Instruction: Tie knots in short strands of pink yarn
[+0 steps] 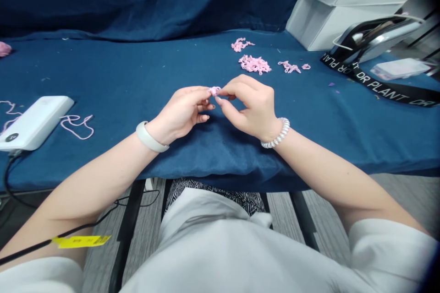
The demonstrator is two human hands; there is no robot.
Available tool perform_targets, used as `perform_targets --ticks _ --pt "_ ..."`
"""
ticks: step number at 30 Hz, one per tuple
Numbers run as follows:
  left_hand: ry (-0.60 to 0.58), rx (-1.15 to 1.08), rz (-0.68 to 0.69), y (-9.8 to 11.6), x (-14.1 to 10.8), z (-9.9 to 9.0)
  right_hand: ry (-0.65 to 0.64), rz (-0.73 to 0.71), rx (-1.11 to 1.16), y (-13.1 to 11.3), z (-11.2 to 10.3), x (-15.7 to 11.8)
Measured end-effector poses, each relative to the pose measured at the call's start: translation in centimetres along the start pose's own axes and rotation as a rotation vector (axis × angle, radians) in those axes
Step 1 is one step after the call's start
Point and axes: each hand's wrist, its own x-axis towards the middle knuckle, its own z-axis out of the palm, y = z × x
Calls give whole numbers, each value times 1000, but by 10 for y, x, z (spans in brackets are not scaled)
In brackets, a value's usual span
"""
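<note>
In the head view, your left hand (185,112) pinches a small pink looped piece (214,91) between thumb and forefinger, its other fingers loosely curled and a little apart. The piece is in the air above the blue cloth (144,68), near its front edge. Your right hand (254,100) comes in from the other side, thumb and forefinger close together at the piece's right edge — you cannot tell here whether they grip it or only touch it.

Beyond your right hand lies a dense pink pile (255,64), with a smaller pink cluster (241,45) behind it. To the right of the pile are a loose pink strand (290,67) and, just beside that, a tiny pink loop (305,67). Well to your left, a white device (37,121) rests on the cloth, a pale pink thread (77,126) trailing by its right side. Over on your right, a black strap (385,86) lettered "DR PLANT" lies in front of stacked white boxes (354,23).
</note>
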Motion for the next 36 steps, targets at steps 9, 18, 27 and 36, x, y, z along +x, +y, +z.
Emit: perform_targets --ticks 9,18,27,36 --pt "57 71 47 -2 0 2 13 -11 -61 -2 2 -2" --pt "188 161 182 -7 0 6 4 24 -213 -5 6 -3" --pt "225 236 254 -11 1 8 -33 91 -208 -7 6 -2" --pt "240 342 371 -12 1 5 18 125 -135 -11 2 2"
